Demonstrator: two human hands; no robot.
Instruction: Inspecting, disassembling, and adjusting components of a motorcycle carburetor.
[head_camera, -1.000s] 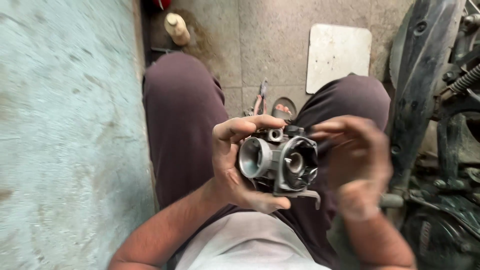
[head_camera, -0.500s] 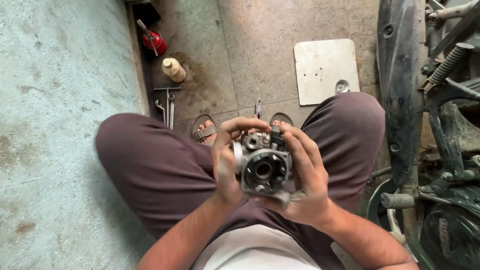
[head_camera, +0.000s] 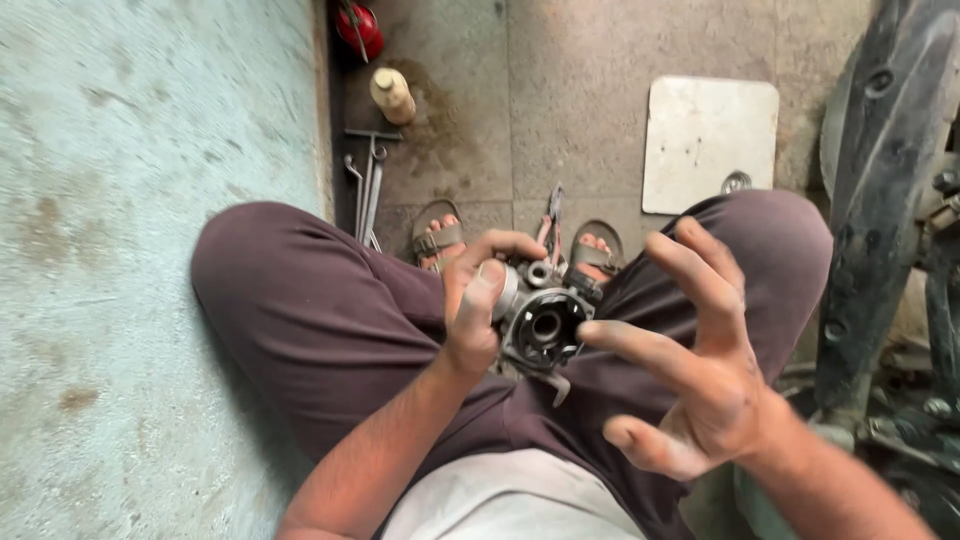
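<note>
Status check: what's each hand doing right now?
Left hand grips grey metal carburettor body. Right hand open beside it, fingers spread, off it. Nothing between.

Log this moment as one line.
left hand: grips carburetor | right hand: open, beside it | pliers: floor

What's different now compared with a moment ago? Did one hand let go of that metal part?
Yes. The right hand has let go and drawn back with fingers spread. The left hand keeps its grip on the grey metal engine part over the lap. Tools and the white board lie unmoved.
</note>
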